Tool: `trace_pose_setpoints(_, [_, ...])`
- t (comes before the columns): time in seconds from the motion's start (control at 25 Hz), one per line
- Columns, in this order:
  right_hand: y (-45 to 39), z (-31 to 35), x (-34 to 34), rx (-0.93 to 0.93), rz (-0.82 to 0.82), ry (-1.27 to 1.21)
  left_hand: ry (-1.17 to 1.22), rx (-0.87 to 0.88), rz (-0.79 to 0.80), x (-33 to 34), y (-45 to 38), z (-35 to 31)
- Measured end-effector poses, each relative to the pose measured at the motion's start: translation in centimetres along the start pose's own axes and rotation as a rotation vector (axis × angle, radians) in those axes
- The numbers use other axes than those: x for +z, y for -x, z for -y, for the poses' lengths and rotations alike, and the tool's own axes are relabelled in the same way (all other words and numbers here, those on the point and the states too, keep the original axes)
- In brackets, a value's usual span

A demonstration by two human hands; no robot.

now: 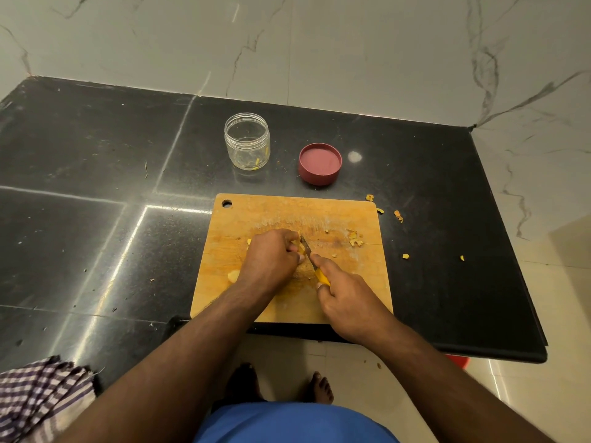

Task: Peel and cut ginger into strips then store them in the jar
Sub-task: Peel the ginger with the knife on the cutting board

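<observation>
On the wooden cutting board my left hand pinches a yellow piece of ginger with curled fingers. My right hand grips a yellow-handled knife, its blade lying against the ginger beside my left fingertips. Another peeled ginger piece lies on the board left of my left wrist. The clear plastic jar stands open behind the board, with a few ginger bits at its bottom. Its maroon lid lies upturned to the right of the jar.
Ginger peel scraps lie on the board's right side and on the black counter beyond it. A checked cloth lies at the counter's near left. The counter's front edge runs just under the board.
</observation>
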State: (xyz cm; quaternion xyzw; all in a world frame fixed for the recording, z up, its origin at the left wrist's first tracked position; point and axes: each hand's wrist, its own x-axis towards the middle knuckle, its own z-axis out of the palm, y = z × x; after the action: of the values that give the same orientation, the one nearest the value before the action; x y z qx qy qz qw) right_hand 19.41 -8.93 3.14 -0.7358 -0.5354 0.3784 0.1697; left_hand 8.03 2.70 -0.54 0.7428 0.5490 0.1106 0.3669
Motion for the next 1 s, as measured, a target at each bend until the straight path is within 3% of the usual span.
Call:
trace_pose_setpoints(0.32, [2.7, -0.4, 0.1, 0.007, 0.039, 0.003, 0.015, -0.004, 0.004, -0.2, 0.1, -0.4])
trace_pose_setpoints(0.72, [5.1, -1.2, 0.0, -0.008, -0.05, 0.074, -0.027, 0.02, 0.053, -0.6, -0.2, -0.3])
trace_pose_setpoints(1.0, [4.4, -1.7, 0.5, -0.032, -0.065, 0.014, -0.036, -0.068, 0.014, -0.7, -0.6, -0.9])
